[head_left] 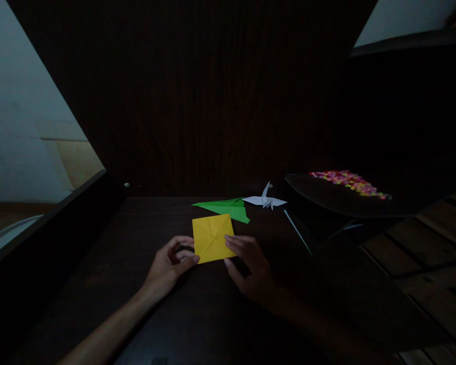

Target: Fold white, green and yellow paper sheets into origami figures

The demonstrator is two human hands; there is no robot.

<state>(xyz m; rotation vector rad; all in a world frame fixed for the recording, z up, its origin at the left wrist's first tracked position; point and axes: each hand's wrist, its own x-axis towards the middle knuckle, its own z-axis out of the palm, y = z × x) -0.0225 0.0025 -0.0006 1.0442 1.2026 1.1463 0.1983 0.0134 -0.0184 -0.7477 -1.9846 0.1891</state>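
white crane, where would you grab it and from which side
Probably by the raised wing tip of the white crane, pinched from above. That point sticks up off the table, while the rest lies flat. The green fold crowds its left, so come from the right.

left hand (pixel 169 263) – fingers curled, pinching | right hand (pixel 251 266) – fingers extended, pressing flat

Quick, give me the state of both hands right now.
Left hand: closed, pinching the near left corner of the yellow paper.
Right hand: fingers pressing on the paper's right edge; whether it grips cannot be told.
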